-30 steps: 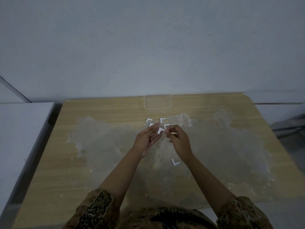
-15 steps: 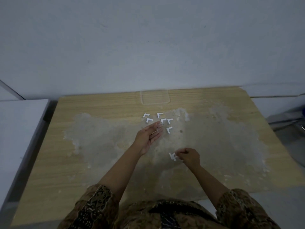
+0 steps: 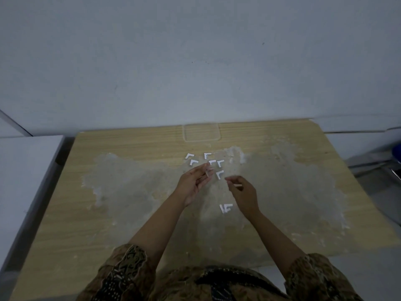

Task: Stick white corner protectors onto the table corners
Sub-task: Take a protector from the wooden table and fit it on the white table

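Several white L-shaped corner protectors [image 3: 219, 174] lie loose in a cluster at the middle of the wooden table [image 3: 134, 148]. Just in front of that cluster my left hand [image 3: 194, 181] hovers palm up and pinches a small pale corner protector [image 3: 208, 172] at its fingertips. My right hand [image 3: 244, 192] hangs just right of it, a short gap away, fingers loosely curled with the index pointing at the left fingertips; nothing is plainly held. Two small white peeled pieces [image 3: 225, 208] lie on the table below my right hand.
A clear plastic lid or tray [image 3: 201, 132] lies at the table's far edge against the wall. A large pale scuffed patch covers the tabletop. A white surface [image 3: 26, 170] adjoins on the left, and a dark blue object [image 3: 397, 153] shows at the right.
My right hand put a white piece down beside the earlier one near the front, then rose back toward my left hand. My left hand stayed in place with its piece.
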`<state>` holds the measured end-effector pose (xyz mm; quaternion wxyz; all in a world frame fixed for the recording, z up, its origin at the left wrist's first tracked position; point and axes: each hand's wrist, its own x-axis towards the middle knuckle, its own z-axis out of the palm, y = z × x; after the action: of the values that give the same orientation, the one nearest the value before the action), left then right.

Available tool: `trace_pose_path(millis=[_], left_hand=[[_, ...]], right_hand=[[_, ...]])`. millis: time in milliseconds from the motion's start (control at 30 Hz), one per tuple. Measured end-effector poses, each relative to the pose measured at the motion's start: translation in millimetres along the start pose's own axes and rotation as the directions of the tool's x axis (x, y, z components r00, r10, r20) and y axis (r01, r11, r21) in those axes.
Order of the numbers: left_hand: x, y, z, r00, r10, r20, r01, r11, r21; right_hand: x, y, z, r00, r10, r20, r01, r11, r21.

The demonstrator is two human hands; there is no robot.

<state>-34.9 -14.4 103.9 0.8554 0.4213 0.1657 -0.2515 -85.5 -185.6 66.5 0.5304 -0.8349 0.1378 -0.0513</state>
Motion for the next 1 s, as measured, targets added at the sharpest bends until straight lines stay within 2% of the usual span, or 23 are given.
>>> trace_pose_path(millis=[167,300,467,600,733,833,1000], left_hand=[[-2.3,-1.0,7.8,1.0,0.008,-0.012,-0.008,1.0,0.009],[-7.0,-1.1,10.2,1.0,0.025,-0.008,-0.025,0.998,0.063],[-17.2,-5.6,8.1,0.998,0.067,-0.003,-0.067,0.998,0.017],[-34.3,-8.3,1.3,0.994,0.102,-0.023,-0.103,0.995,-0.007],[-57.4,-6.0,-11.2,0.986,0.164,-0.036,-0.167,0.982,-0.089],[-78.9,-7.3,-24.4,0.968,0.231,-0.097,-0.24,0.966,-0.098],[-142.7,-26.7,-51.4,0.908,0.343,-0.24,-0.356,0.934,-0.015]], right_hand=[[-11.8,-47.4,2.5,0.98,-0.193,-0.056,0.197,0.976,0.088],[-15.9,-54.8,5.8,0.954,-0.299,-0.021,0.3,0.953,0.038],[-23.6,-55.3,6.8,0.939,-0.339,-0.06,0.341,0.939,0.034],[-33.2,-63.2,9.6,0.937,-0.349,-0.029,0.35,0.935,0.047],[-47.9,-75.8,16.8,0.932,-0.361,-0.015,0.359,0.922,0.141],[-60.2,-84.9,22.3,0.936,-0.351,0.021,0.339,0.919,0.202],[-101.9,-88.9,38.4,0.916,-0.363,0.17,0.321,0.918,0.231]])
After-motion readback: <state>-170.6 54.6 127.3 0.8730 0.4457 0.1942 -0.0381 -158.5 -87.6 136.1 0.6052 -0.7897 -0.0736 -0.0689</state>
